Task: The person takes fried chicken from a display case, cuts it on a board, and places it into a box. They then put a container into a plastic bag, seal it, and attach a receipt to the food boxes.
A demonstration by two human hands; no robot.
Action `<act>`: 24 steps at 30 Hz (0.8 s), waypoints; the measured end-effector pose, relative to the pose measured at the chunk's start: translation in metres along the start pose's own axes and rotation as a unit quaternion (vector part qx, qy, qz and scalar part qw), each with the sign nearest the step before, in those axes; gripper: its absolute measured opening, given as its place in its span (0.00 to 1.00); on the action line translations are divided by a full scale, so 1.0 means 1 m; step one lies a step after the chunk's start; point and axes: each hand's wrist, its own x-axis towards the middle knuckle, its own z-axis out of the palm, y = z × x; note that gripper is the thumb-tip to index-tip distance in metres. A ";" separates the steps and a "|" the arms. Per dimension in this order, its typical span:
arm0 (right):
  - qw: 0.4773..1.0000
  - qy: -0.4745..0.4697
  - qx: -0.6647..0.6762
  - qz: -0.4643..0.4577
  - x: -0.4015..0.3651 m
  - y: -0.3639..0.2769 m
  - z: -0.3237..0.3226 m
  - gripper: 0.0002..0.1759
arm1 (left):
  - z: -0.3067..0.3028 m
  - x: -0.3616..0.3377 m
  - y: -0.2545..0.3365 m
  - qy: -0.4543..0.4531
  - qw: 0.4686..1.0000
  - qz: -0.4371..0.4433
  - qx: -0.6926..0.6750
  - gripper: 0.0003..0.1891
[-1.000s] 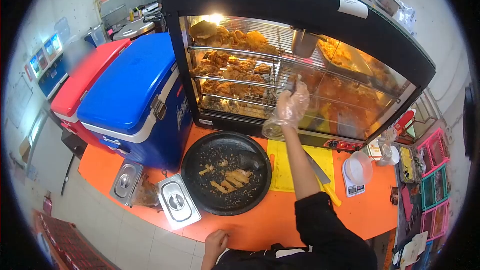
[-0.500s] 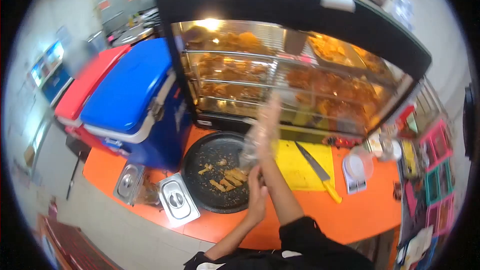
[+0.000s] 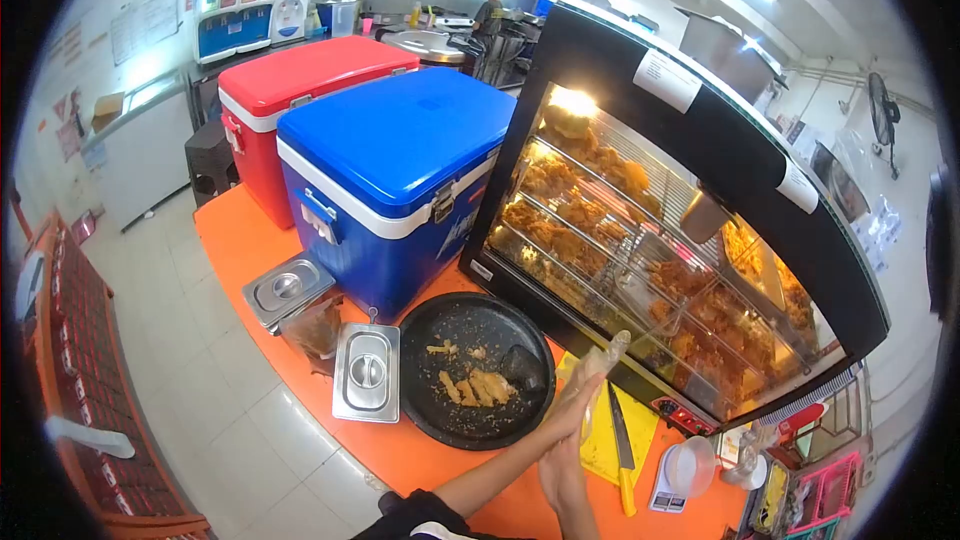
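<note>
Item: left hand (image 3: 568, 418), lower centre of the frame, arm coming in from the lower left; your fingers lie stretched along a clear plastic glove (image 3: 603, 368), and whether this grip pinches it cannot be told. Item: right hand (image 3: 560, 470), just below and touching the left, wrist running off the bottom edge; this grip's state cannot be told either. The glove rises up and to the right from the two hands, its tip in front of the warmer (image 3: 700, 140). Item: round black tray (image 3: 415, 325) on the orange desk (image 3: 240, 240), just left of your hands, holding fried scraps (image 3: 478, 385). Item: yellow board (image 3: 600, 445), right of the hands, with a knife (image 3: 622, 450) lying on it, yellow handle toward you. Item: white scale (image 3: 680, 470), lower right. Item: warmer, right half of the frame, lit, shelves stocked with fried chicken (image 3: 580, 215). Item: blue cooler (image 3: 400, 140), centre left, with a red cooler (image 3: 300, 70) behind it. Item: two lidded steel tins (image 3: 366, 372), left of the tray.
</note>
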 end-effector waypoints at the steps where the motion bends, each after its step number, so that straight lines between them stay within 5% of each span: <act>1: 0.996 -0.059 -0.071 0.016 -0.025 -0.005 -0.005 0.36 | 0.002 -0.004 0.012 0.057 0.996 0.012 0.063 0.38; 2: 0.955 -0.098 -0.278 0.033 -0.032 -0.001 -0.055 0.35 | 0.003 0.008 -0.005 0.031 0.990 -0.121 0.065 0.39; 3: 0.869 -0.133 -0.473 0.049 -0.033 0.002 -0.122 0.34 | 0.007 0.021 -0.030 0.031 0.990 -0.123 0.066 0.39; 5: 0.778 0.125 -0.615 -0.017 -0.043 0.019 -0.212 0.33 | 0.016 0.032 -0.075 0.078 0.909 0.196 0.359 0.41; 6: 0.607 0.194 -0.770 0.020 -0.056 0.039 -0.257 0.34 | 0.024 0.012 -0.031 -0.019 0.895 0.065 0.441 0.44; 7: 0.399 0.250 -0.881 0.055 -0.065 0.052 -0.285 0.34 | 0.027 0.010 -0.059 -0.020 0.895 0.065 0.440 0.44; 8: 0.398 0.251 -0.881 0.052 -0.067 0.047 -0.287 0.34 | 0.029 0.010 -0.113 0.011 0.866 0.150 0.477 0.44; 9: 0.477 0.197 -0.854 0.073 -0.069 0.041 -0.293 0.36 | 0.029 0.011 -0.158 0.044 0.827 0.236 0.509 0.45; 10: 0.549 0.139 -0.819 0.096 -0.071 0.033 -0.292 0.38 | 0.027 0.002 -0.181 0.015 0.795 0.213 0.568 0.45; 12: 0.559 0.140 -0.815 0.065 -0.066 0.028 -0.275 0.39 | 0.022 -0.004 -0.198 -0.015 0.759 0.191 0.622 0.44; 14: 0.571 0.143 -0.807 0.039 -0.063 0.034 -0.260 0.39 | 0.022 -0.020 -0.181 -0.087 0.761 0.043 0.641 0.35; 17: 0.641 0.141 -0.750 0.081 -0.069 0.041 -0.240 0.37 | 0.014 -0.014 -0.204 -0.107 0.739 0.115 0.655 0.24; 19: 0.720 0.210 -0.641 0.165 -0.086 0.027 -0.211 0.35 | 0.009 0.001 -0.193 -0.104 0.769 0.145 0.614 0.23; 20: 0.719 0.212 -0.641 0.166 -0.091 0.030 -0.210 0.35 | 0.008 0.010 -0.185 -0.098 0.797 0.174 0.571 0.22; 22: 0.729 0.260 -0.632 -0.036 -0.104 0.035 -0.213 0.30 | 0.010 0.032 -0.168 -0.151 0.825 0.102 0.536 0.23; 24: 0.715 0.230 -0.659 -0.041 -0.112 0.041 -0.222 0.30 | 0.011 0.027 -0.173 -0.208 0.844 0.022 0.493 0.23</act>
